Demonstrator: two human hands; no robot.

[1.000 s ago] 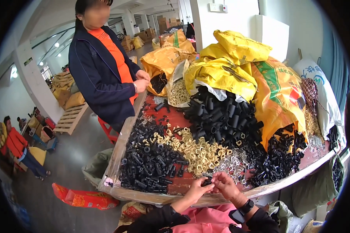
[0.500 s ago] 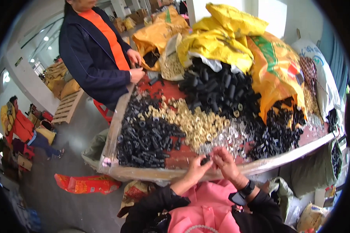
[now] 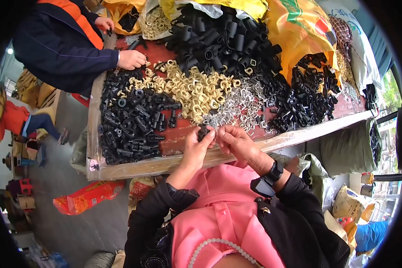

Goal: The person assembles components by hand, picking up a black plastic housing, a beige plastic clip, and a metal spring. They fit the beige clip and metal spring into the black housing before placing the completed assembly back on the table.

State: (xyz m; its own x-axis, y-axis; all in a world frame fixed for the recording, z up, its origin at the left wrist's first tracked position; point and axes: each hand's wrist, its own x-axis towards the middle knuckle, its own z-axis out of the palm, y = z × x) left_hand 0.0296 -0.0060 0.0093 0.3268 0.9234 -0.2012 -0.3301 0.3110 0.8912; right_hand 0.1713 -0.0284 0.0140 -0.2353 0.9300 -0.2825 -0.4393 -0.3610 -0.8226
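My left hand (image 3: 195, 146) pinches a small black plastic fitting (image 3: 203, 131) between thumb and fingers, above the table's near edge. Close beside it, my right hand (image 3: 237, 144) has its thumb and index finger pressed together; what they hold is too small to make out. Just beyond my hands lies a heap of silver metal hooks (image 3: 250, 107). Brass-coloured ring-like pieces (image 3: 187, 91) are piled behind and to the left of them. A heap of black plastic fittings (image 3: 131, 123) covers the table's left side.
Large black tubes (image 3: 223, 38) are heaped at the back, with small black clips (image 3: 306, 100) spilling from an orange sack (image 3: 299, 27) at right. A co-worker's hand (image 3: 131, 59) touches the brass-coloured pile. A wooden rim (image 3: 165, 166) edges the red table. A red bag (image 3: 91, 196) lies on the floor.
The view has tilted down. The co-worker's nearer hand has moved from beside their other hand to the brass-coloured pieces. My hands stay close together, the black fitting still in the left.
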